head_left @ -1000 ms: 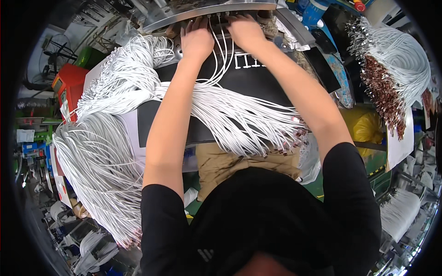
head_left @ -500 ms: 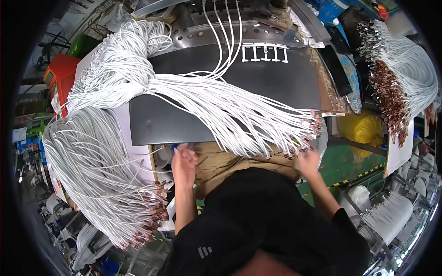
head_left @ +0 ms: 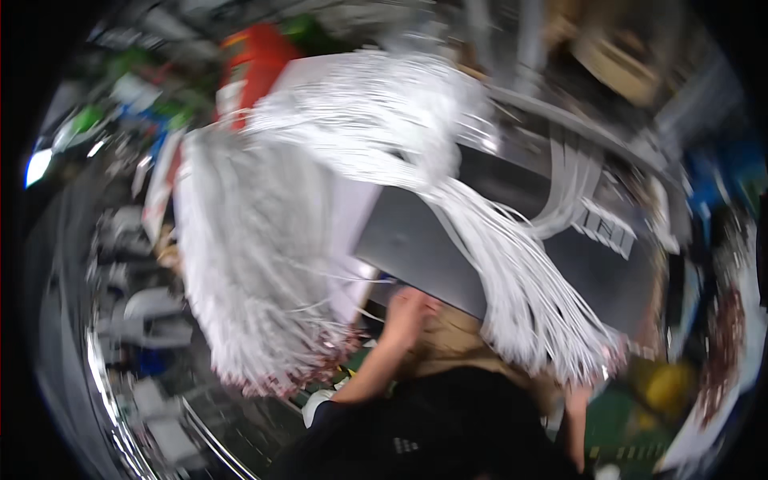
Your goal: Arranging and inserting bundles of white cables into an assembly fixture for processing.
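A thick bundle of white cables point(head_left: 512, 272) with coppery and metallic ends runs down across the dark work board point(head_left: 416, 240) and over its front edge. Beside that edge is my left hand point(head_left: 412, 308), its fingers smeared, so I cannot make out a grip. A few loose white cable strands come close to it from the left. My right hand point(head_left: 578, 396) is just below the bundle's end tips point(head_left: 604, 360); blur and the cables hide its fingers. On the board's far right lies a small white comb-shaped plastic piece point(head_left: 608, 226).
Another hanging bundle of grey-white cables point(head_left: 256, 256) stands at the left, coppery ends downward. Behind it is a red-orange box point(head_left: 260, 68). A yellow bag point(head_left: 666, 392) sits low at the right, near more cables with reddish-brown ends point(head_left: 724, 352).
My view has swung left and is now blurred, so the board and bundles appear farther right and tilted. Both hands remain near the board's front edge and the bundle's end.
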Action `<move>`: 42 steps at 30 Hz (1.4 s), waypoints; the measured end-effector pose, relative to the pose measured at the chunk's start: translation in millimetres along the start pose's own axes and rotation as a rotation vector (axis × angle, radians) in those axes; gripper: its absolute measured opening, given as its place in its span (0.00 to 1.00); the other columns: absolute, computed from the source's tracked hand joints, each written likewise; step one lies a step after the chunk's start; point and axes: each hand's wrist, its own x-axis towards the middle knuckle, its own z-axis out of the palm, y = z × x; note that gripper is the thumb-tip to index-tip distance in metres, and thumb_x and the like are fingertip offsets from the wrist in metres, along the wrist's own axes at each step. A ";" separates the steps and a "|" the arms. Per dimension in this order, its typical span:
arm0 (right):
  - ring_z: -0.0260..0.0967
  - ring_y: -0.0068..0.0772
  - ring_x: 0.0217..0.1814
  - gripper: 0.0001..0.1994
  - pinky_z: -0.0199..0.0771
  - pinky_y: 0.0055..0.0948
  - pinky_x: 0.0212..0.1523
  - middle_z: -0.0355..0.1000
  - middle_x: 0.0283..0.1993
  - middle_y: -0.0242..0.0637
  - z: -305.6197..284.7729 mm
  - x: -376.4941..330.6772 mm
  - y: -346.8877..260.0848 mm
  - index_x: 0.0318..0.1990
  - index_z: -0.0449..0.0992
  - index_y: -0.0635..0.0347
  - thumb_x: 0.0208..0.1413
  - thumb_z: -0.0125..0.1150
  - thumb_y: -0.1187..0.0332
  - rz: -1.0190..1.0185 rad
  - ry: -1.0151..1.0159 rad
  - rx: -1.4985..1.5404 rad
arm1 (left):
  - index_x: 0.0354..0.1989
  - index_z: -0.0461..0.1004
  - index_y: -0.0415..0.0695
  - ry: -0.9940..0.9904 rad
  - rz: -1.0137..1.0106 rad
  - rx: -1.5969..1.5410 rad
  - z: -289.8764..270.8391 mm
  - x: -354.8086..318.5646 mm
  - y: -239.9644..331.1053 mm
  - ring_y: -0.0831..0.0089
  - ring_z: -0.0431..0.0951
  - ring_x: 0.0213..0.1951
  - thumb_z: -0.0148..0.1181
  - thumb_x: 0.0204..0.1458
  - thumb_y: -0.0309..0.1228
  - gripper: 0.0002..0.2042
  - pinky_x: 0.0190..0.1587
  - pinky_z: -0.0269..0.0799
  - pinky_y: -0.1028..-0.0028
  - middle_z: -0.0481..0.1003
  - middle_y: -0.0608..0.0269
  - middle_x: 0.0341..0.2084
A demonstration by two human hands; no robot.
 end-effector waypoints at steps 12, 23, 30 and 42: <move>0.61 0.52 0.69 0.27 0.60 0.45 0.68 0.64 0.66 0.55 60.3 42.3 135.7 0.65 0.65 0.67 0.63 0.57 0.61 -0.281 0.482 -0.229 | 0.41 0.78 0.40 -0.132 0.006 0.010 -8.1 8.3 -6.9 0.77 0.79 0.34 0.52 0.67 0.45 0.19 0.42 0.76 0.77 0.80 0.64 0.32; 0.64 0.56 0.64 0.21 0.66 0.48 0.63 0.65 0.64 0.57 -32.6 26.8 28.2 0.61 0.68 0.66 0.63 0.55 0.66 0.005 0.153 0.321 | 0.52 0.76 0.36 -0.407 0.159 0.553 41.0 -9.2 -112.8 0.59 0.78 0.49 0.43 0.68 0.48 0.25 0.55 0.73 0.65 0.79 0.48 0.45; 0.74 0.25 0.36 0.12 0.71 0.27 0.39 0.79 0.32 0.34 -147.2 19.5 -70.9 0.45 0.79 0.67 0.57 0.59 0.69 -0.039 -0.140 0.206 | 0.61 0.70 0.39 -0.872 0.032 0.368 70.7 106.6 -250.6 0.57 0.74 0.57 0.41 0.68 0.45 0.24 0.62 0.67 0.58 0.75 0.53 0.56; 0.75 0.22 0.36 0.15 0.73 0.22 0.41 0.79 0.34 0.34 -184.8 10.0 -122.5 0.44 0.79 0.69 0.68 0.53 0.63 -0.096 0.549 0.743 | 0.66 0.64 0.40 -1.014 -0.422 -0.431 10.8 25.7 -131.1 0.59 0.70 0.61 0.44 0.68 0.41 0.24 0.64 0.66 0.58 0.69 0.54 0.62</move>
